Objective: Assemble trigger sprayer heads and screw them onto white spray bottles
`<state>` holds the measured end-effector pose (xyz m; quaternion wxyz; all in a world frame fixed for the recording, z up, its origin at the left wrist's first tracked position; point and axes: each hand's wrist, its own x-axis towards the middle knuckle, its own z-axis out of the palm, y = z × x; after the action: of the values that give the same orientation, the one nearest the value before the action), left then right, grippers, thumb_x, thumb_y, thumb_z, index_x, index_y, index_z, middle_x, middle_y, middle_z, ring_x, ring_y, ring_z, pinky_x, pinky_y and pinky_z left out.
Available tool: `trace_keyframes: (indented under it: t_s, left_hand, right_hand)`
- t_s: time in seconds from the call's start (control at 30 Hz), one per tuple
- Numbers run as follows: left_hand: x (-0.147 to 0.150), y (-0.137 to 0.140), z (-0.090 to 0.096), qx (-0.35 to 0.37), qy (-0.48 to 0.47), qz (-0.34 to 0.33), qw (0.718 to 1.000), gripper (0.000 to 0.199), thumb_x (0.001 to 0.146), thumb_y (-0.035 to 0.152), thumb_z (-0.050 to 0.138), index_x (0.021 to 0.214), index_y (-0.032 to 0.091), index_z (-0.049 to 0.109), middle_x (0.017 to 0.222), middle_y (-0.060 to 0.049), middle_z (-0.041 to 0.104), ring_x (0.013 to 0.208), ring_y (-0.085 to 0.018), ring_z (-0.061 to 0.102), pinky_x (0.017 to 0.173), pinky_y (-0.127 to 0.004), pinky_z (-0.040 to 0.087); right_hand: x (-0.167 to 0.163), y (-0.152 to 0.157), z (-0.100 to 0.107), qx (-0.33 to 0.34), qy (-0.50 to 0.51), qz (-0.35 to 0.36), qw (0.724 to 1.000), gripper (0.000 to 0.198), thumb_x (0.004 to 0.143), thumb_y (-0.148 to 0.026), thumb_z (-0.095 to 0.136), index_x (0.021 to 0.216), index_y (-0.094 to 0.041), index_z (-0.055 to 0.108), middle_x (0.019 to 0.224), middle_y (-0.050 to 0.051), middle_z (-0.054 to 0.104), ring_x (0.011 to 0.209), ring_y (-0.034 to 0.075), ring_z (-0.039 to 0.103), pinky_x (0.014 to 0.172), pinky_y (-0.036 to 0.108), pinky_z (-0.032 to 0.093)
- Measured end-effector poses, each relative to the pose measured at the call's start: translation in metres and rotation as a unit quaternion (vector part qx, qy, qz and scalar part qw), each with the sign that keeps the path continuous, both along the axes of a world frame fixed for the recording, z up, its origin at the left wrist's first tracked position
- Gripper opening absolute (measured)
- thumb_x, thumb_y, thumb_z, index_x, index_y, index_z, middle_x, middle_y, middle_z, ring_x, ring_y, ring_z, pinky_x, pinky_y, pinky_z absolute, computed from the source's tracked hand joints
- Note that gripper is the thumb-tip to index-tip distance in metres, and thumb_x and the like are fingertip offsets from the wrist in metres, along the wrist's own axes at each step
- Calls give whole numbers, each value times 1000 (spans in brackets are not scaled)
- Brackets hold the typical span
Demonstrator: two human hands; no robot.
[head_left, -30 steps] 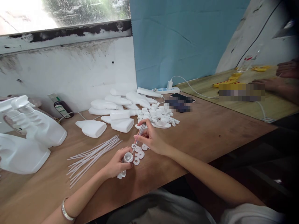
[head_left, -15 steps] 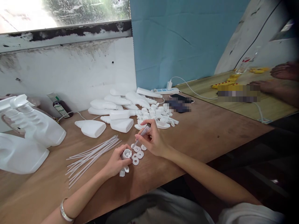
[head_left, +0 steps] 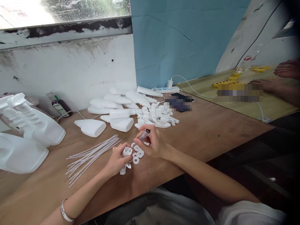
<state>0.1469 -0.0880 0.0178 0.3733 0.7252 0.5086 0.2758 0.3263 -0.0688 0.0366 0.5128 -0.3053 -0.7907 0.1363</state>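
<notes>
My left hand [head_left: 117,159] is closed around a white spray trigger head [head_left: 127,152], its round open collar turned up toward me. In my right hand [head_left: 153,142] is a small screwdriver [head_left: 143,135] with a clear handle and a dark end, pinched in the fingers. Its thin tip points down left into the collar; whether it touches the inside, I cannot tell. Several white ring washers [head_left: 140,153] lie on the table between and below my hands, some partly covered by my right hand.
Thin white tubes [head_left: 91,159] lie left of my hands. Behind are white bottles [head_left: 95,127] and a heap of trigger heads [head_left: 156,114]. Large white spray bottles [head_left: 44,126] lie at left. A phone [head_left: 181,96] and power strip [head_left: 166,90] sit farther back. Another person's hands [head_left: 287,69] are at right.
My right hand has moved slightly left and down, bringing the screwdriver's tip from beside the collar into its opening. My left hand still holds the trigger head.
</notes>
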Motion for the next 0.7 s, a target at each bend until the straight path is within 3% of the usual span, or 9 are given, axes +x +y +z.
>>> trace_keyframes:
  t_s: [0.3, 0.6, 0.7]
  left_hand:
    - [-1, 2, -2, 20, 37, 44, 998, 10, 65, 20, 49, 74, 18, 53, 69, 2, 53, 70, -16, 48, 65, -26, 37]
    - [-1, 2, -3, 38, 70, 62, 995, 12, 67, 21, 49, 75, 18, 57, 72, 0, 56, 77, -20, 51, 69, -29, 37]
    - [0, 2, -4, 48, 69, 55, 995, 13, 68, 22, 49, 76, 18, 58, 75, 0, 58, 79, -20, 52, 71, -30, 37]
  right_hand:
    - [-3, 1, -3, 77, -18, -20, 997, 29, 83, -25, 51, 103, -24, 30, 62, -4, 64, 38, 10, 47, 41, 23, 36]
    - [-1, 5, -9, 119, -67, 56, 989, 21, 82, -24, 51, 98, -22, 38, 73, 0, 69, 49, 12, 60, 46, 24, 41]
    - [-1, 6, -11, 163, -93, 73, 980, 17, 82, -24, 50, 97, -22, 40, 76, 1, 70, 51, 12, 61, 47, 24, 42]
